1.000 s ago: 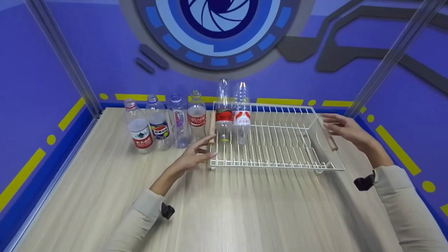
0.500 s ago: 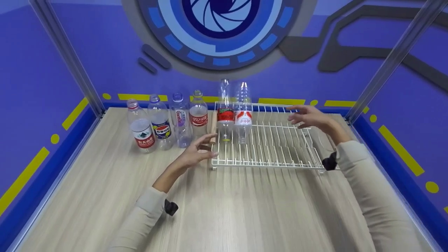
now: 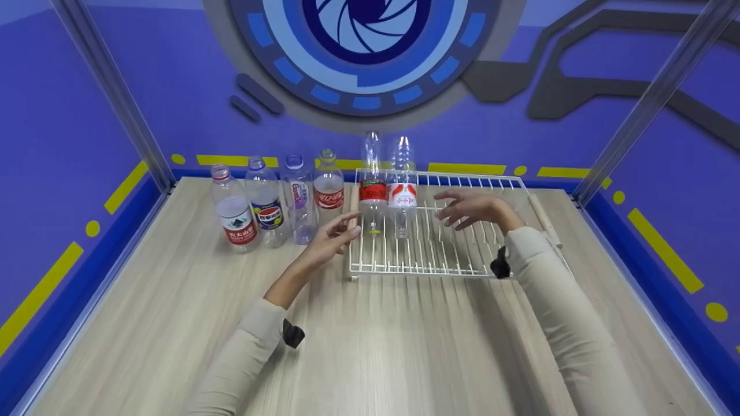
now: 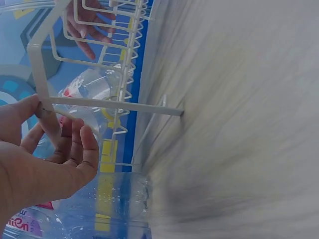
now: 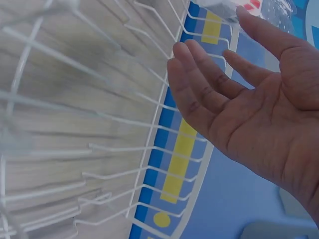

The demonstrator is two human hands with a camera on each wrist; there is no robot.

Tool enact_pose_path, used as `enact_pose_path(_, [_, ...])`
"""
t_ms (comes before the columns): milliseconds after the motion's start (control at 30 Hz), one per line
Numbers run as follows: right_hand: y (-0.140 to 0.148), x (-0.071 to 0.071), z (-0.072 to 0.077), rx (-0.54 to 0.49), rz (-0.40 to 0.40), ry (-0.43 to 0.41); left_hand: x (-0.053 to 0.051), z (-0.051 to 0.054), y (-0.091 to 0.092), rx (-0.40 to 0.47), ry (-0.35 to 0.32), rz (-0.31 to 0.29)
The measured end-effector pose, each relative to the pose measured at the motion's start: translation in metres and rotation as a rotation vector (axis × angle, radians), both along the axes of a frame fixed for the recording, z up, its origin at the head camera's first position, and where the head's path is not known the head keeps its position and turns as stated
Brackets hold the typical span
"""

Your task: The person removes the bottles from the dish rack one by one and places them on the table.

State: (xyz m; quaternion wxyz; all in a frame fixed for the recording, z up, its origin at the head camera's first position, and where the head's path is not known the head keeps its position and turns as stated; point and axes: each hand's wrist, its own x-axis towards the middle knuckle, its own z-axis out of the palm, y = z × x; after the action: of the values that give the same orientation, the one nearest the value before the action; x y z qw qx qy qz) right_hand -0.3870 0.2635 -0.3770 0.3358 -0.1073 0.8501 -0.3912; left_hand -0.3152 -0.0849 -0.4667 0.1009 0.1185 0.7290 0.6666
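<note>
A white wire dish rack [image 3: 439,271] with wooden handles stands on the table. Two clear plastic bottles stand in its left part: one with a red and black label [image 3: 373,190], the other with a white and red label [image 3: 403,195]. My left hand [image 3: 326,245] holds the front end of the left wooden handle [image 4: 49,122], its fingers curled about it in the left wrist view. My right hand [image 3: 471,209] hovers over the rack's middle, right of the bottles. Its fingers [image 5: 199,94] are loosely bent with nothing in them.
Left of the rack stand several uncapped clear bottles: a red-and-white labelled one [image 3: 238,222], a Pepsi bottle [image 3: 267,215], a purple-labelled bottle [image 3: 299,196] and a red-labelled cola bottle [image 3: 329,196]. Blue-purple panels [image 3: 173,86] wall in the table.
My right hand has moved left from beside the rack's right handle to above its middle. My left thumb and fingers have drawn together at the left handle. The bottles stay where they were.
</note>
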Motion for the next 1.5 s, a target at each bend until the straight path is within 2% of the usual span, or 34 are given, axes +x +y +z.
enact_pose_path(167, [-0.021,-0.006,-0.005,-0.005,0.004,-0.056,-0.001,-0.002,-0.002,0.029,-0.014,-0.032])
enact_pose_path(433, [-0.047,-0.011,-0.012,0.029,0.004,-0.089,-0.002,-0.001,-0.007,0.034,-0.057,-0.071])
enact_pose_path(667, [-0.064,-0.014,-0.016,0.01,-0.121,-0.097,-0.002,-0.004,-0.008,0.025,-0.053,-0.084])
enact_pose_path(867, [-0.081,-0.015,-0.021,-0.036,-0.141,-0.106,-0.001,-0.005,-0.011,0.014,-0.06,-0.062])
enact_pose_path(1033, [-0.08,-0.017,-0.019,-0.032,-0.157,-0.125,-0.004,-0.003,-0.01,0.036,-0.049,-0.099])
enact_pose_path(1300, [-0.068,-0.017,-0.009,-0.088,-0.14,-0.093,-0.004,-0.002,-0.011,0.058,-0.046,-0.081])
enact_pose_path(1500, [-0.047,-0.01,-0.006,-0.161,-0.157,-0.117,-0.003,-0.003,-0.009,0.062,-0.059,-0.092])
